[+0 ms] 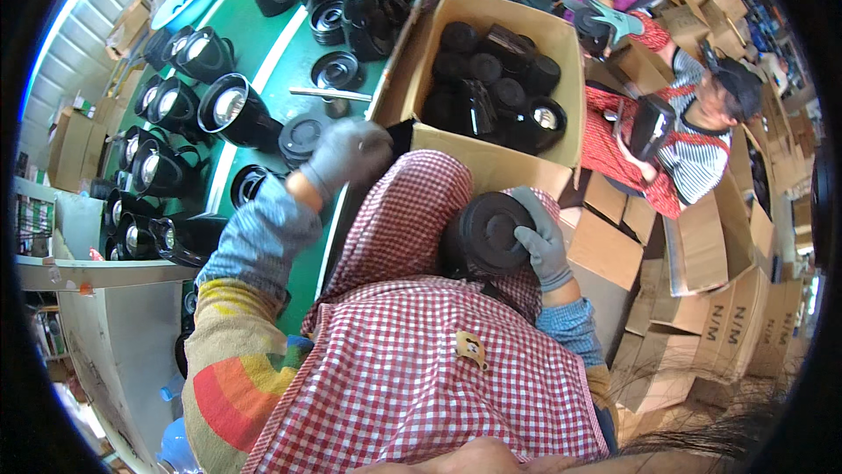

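The right hand gripped a black pot on the lap; the left hand (grip unclear) hovered by the cardboard box. One-handed, the pot might slip floorward.

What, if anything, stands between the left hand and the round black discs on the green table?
Nothing visible. The left hand hangs over the green table edge, and the nearest disc lies just to its left with bare space between. The right hand holds a black pot on the lap.
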Demonstrator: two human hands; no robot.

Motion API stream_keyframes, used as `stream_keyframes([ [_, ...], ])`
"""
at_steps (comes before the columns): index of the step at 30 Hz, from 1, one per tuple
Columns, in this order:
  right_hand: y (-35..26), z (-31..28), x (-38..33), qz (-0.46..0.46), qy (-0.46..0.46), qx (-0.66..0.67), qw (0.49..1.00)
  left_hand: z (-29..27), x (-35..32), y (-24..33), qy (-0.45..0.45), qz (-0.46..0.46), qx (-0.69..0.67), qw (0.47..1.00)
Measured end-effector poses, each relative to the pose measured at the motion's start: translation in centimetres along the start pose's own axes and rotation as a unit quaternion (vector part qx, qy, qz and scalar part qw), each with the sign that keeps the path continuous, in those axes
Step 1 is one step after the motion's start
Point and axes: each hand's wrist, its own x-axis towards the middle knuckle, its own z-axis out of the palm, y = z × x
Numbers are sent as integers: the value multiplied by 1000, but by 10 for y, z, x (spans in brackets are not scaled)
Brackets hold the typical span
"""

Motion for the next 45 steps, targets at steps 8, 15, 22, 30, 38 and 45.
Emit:
stream_keyframes([
  [8, 11, -24, 45, 25, -60, -24, 998, -38, 40, -197, -216, -214, 353, 885],
  [15, -9, -50, 62, -57, 149, -156, 975, -42, 59, -195, -238, -178, 314, 902],
  [22, -107, -25, 109, -296, 43, -494, 816, -84, 98, -28, -166, -54, 91, 980],
  [30, -126, -7, 85, -154, -108, -626, 756, -32, 95, 114, -207, 98, -66, 971],
  [38, -108, -3, 29, -22, -77, -597, 798, 18, 77, 106, -255, 130, -113, 951],
  [45, -106, 16, 10, 20, -67, -593, 802, 29, 90, 96, -260, 167, -125, 943],
])
